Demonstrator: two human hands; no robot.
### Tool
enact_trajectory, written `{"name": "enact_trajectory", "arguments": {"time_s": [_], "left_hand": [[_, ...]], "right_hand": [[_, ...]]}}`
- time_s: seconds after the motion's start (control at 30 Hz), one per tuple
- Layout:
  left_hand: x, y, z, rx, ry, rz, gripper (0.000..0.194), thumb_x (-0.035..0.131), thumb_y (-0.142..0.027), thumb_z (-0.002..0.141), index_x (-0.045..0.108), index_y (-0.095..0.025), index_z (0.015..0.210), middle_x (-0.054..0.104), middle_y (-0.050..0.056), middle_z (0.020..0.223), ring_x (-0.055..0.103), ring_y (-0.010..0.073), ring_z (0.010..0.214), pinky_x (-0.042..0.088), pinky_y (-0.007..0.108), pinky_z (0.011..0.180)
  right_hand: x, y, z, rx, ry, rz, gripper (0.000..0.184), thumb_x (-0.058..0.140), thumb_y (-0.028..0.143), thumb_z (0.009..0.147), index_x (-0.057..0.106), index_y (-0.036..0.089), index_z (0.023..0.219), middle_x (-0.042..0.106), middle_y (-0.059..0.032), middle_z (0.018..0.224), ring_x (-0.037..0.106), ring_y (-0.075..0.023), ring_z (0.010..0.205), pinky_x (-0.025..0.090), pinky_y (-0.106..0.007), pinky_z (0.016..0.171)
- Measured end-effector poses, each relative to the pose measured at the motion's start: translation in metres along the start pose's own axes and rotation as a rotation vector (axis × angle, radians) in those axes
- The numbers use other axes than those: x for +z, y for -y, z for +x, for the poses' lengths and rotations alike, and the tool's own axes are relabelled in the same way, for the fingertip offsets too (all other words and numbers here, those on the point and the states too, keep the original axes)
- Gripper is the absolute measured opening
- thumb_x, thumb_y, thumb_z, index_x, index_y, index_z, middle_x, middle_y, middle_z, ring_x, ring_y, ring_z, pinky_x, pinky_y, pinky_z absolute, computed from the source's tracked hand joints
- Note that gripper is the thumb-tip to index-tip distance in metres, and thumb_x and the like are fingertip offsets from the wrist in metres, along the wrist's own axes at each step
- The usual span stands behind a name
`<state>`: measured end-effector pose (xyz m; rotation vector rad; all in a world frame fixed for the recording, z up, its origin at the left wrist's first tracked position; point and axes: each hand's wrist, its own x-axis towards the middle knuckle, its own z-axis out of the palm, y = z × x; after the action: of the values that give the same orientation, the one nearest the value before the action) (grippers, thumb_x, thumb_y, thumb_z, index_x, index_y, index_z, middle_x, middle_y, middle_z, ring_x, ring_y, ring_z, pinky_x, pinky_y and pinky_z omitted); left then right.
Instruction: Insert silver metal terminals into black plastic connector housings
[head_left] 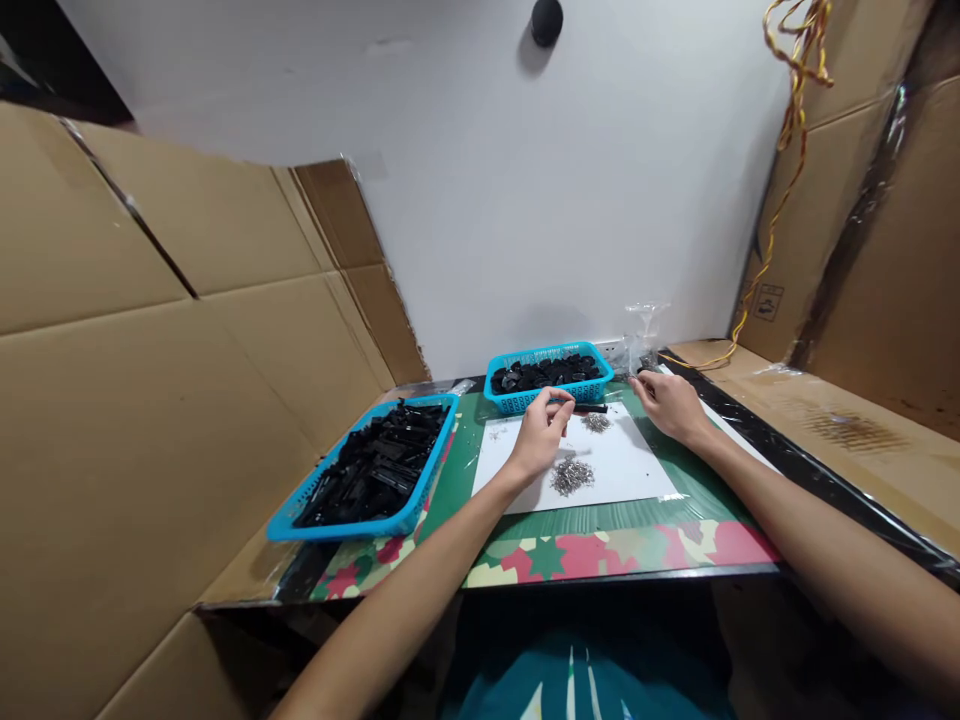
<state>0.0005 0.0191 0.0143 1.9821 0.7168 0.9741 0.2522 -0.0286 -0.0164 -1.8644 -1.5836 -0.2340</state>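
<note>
My left hand (pixel 541 432) rests on the white paper sheet (pixel 622 470), its fingers curled in a pinch near a thin black rod (pixel 592 408) that lies in front of the far basket. What the fingers hold is too small to make out. My right hand (pixel 670 404) lies palm down at the sheet's right corner, fingers bent toward a small dark part beside the clear plastic bag (pixel 643 338). Two little piles of small metal pieces lie on the paper: one (pixel 572 476) by my left wrist, one (pixel 597 422) between my hands.
A blue basket (pixel 550 375) of small black parts stands at the back against the white wall. A larger blue basket (pixel 371 468) of longer black parts sits at the left. Cardboard panels wall in both sides. A camouflage-pattern mat (pixel 600 552) covers the table front.
</note>
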Motion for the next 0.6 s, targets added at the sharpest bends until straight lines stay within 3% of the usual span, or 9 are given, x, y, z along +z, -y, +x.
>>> {"name": "enact_trajectory", "arguments": {"time_s": [0.1, 0.17, 0.27, 0.37, 0.47, 0.6], "left_hand": [[-0.012, -0.023, 0.046, -0.012, -0.171, 0.279, 0.027, 0.060, -0.046, 0.100, 0.063, -0.019, 0.103, 0.075, 0.006, 0.081, 0.066, 0.0178, 0.068, 0.047, 0.028, 0.066], [-0.022, -0.037, 0.085, -0.012, -0.204, 0.599, 0.022, 0.065, -0.041, 0.098, 0.068, -0.022, 0.108, 0.079, 0.009, 0.096, 0.072, 0.0220, 0.087, 0.049, 0.031, 0.077], [-0.037, -0.045, 0.139, -0.100, -0.082, 1.008, 0.024, 0.060, -0.040, 0.102, 0.071, -0.023, 0.114, 0.077, 0.010, 0.115, 0.070, 0.0255, 0.110, 0.051, 0.035, 0.089], [-0.045, -0.038, 0.174, -0.101, 0.043, 1.045, 0.017, 0.072, -0.033, 0.094, 0.076, -0.021, 0.106, 0.078, 0.011, 0.113, 0.069, 0.0257, 0.112, 0.052, 0.035, 0.095], [-0.041, -0.024, 0.189, -0.073, 0.151, 1.002, 0.011, 0.077, -0.031, 0.091, 0.078, -0.021, 0.095, 0.077, 0.009, 0.104, 0.070, 0.0240, 0.107, 0.054, 0.033, 0.097], [-0.023, -0.011, 0.206, -0.021, 0.236, 0.941, 0.028, 0.067, -0.037, 0.099, 0.069, -0.018, 0.121, 0.069, 0.011, 0.124, 0.068, 0.0228, 0.110, 0.059, 0.041, 0.096]], "right_hand": [[0.001, 0.000, 0.000, -0.010, 0.001, 0.001, 0.037, 0.045, 0.039, 0.105, 0.061, 0.020, 0.078, 0.070, -0.0101, 0.074, 0.061, -0.0233, 0.067, 0.026, -0.032, 0.061], [0.001, 0.001, -0.001, -0.021, 0.013, 0.008, 0.037, 0.045, 0.039, 0.106, 0.061, 0.020, 0.079, 0.071, -0.0098, 0.076, 0.061, -0.0234, 0.068, 0.026, -0.032, 0.062], [-0.001, 0.005, 0.000, -0.045, 0.042, 0.037, 0.036, 0.045, 0.037, 0.107, 0.062, 0.021, 0.079, 0.071, -0.0090, 0.076, 0.061, -0.0223, 0.067, 0.026, -0.031, 0.062], [-0.006, 0.013, 0.004, -0.058, 0.064, 0.076, 0.033, 0.047, 0.033, 0.106, 0.063, 0.020, 0.080, 0.072, -0.0094, 0.077, 0.060, -0.0212, 0.066, 0.026, -0.031, 0.062], [-0.013, 0.021, 0.012, -0.069, 0.046, 0.047, 0.033, 0.045, 0.032, 0.108, 0.065, 0.020, 0.084, 0.074, -0.0093, 0.081, 0.063, -0.0211, 0.069, 0.026, -0.031, 0.062], [-0.017, 0.020, 0.018, -0.071, 0.013, -0.028, 0.037, 0.039, 0.036, 0.111, 0.065, 0.021, 0.090, 0.074, -0.0075, 0.083, 0.064, -0.0202, 0.071, 0.026, -0.030, 0.063]]}}
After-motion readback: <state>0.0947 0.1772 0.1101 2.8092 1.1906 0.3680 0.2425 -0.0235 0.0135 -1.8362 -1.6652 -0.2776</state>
